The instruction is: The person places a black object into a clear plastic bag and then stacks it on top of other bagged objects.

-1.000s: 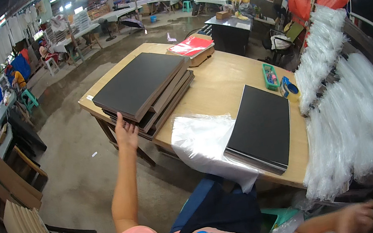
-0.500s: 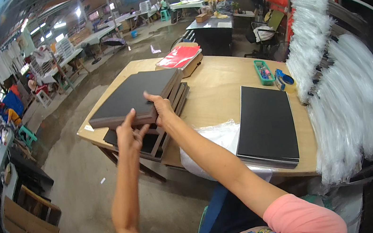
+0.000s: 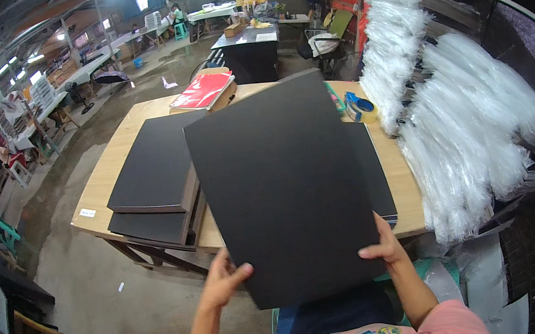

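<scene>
A large, flat black board [image 3: 280, 185] is held up at a tilt in front of me, between both hands. My left hand [image 3: 223, 281] grips its lower left edge, thumb on the face and fingers behind. At the lower right edge my right hand [image 3: 383, 246] holds it the same way. To the left on the wooden table [image 3: 98, 156] lies a stack of black boards [image 3: 151, 166] with brown sides. Behind the held board, a second black pile [image 3: 370, 169] on the table is partly hidden.
A red-topped bundle [image 3: 202, 93] sits at the table's far edge. A blue tape dispenser [image 3: 360, 109] stands at the far right, near a partly hidden green basket [image 3: 335, 97]. Clear plastic sleeves [image 3: 474, 131] are heaped along the right side. A dark table [image 3: 245, 54] stands beyond.
My hands have moved from the left stack to in front of me, now holding a black board up. The view has turned to the right.
</scene>
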`<state>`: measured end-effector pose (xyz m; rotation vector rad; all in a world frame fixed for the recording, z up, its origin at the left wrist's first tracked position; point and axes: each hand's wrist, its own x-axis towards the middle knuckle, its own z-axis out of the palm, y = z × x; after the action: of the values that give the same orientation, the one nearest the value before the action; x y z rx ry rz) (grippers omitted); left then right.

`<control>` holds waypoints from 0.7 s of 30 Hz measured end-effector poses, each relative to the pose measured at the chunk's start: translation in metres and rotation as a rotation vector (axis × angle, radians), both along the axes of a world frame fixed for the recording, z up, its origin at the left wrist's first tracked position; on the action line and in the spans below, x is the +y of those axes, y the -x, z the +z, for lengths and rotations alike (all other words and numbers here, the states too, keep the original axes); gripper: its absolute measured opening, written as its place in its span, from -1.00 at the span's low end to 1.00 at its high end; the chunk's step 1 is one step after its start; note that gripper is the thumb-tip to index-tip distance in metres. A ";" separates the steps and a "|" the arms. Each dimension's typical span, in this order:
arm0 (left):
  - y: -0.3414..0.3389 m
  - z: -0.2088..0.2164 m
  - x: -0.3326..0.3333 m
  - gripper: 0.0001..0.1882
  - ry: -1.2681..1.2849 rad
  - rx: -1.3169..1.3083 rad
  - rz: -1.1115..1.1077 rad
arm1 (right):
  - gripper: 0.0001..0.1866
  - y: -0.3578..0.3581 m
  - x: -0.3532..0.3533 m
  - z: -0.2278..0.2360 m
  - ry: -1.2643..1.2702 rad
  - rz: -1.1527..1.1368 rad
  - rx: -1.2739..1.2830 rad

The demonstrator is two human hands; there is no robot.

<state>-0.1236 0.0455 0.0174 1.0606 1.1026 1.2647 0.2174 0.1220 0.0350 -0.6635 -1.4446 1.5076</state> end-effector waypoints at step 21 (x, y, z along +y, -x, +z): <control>-0.088 -0.105 0.022 -0.48 -0.355 1.076 0.445 | -0.16 -0.129 -0.053 -0.258 -0.122 -0.587 -0.632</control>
<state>-0.0358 0.0673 -0.0872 1.9483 2.0454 1.2457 0.3461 0.0685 -0.2234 -1.4276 -1.5778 0.7690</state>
